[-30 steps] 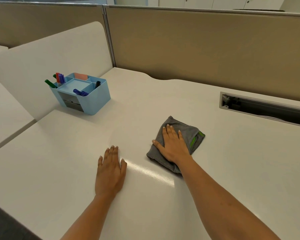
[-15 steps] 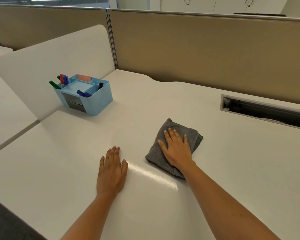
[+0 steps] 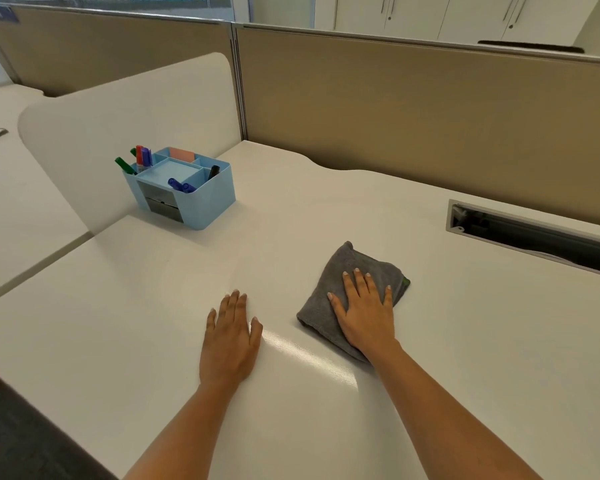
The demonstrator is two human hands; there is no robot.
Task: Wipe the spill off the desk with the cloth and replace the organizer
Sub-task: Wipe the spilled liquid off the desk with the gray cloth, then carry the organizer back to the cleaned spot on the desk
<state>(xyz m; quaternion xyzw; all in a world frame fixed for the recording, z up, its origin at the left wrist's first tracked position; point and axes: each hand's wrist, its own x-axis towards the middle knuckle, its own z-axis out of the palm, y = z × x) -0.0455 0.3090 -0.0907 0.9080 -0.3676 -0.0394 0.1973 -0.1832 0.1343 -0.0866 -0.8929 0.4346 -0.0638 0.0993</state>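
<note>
A folded grey cloth (image 3: 340,271) with a green tag lies on the white desk (image 3: 465,341) right of centre. My right hand (image 3: 364,313) presses flat on the cloth, palm down, fingers spread. My left hand (image 3: 231,336) rests flat on the bare desk to the left of the cloth, holding nothing. A light blue organizer (image 3: 194,199) with several markers stands at the far left of the desk, against the white side divider. No spill shows on the desk surface.
A white rounded divider (image 3: 101,133) stands behind the organizer. Tan partition walls (image 3: 413,109) close off the back. An open cable slot (image 3: 534,233) is cut into the desk at the right. The desk's front edge runs at the lower left.
My right hand has slid the cloth slightly toward me and to the right. The left hand stays in place. The camera has tilted up a little.
</note>
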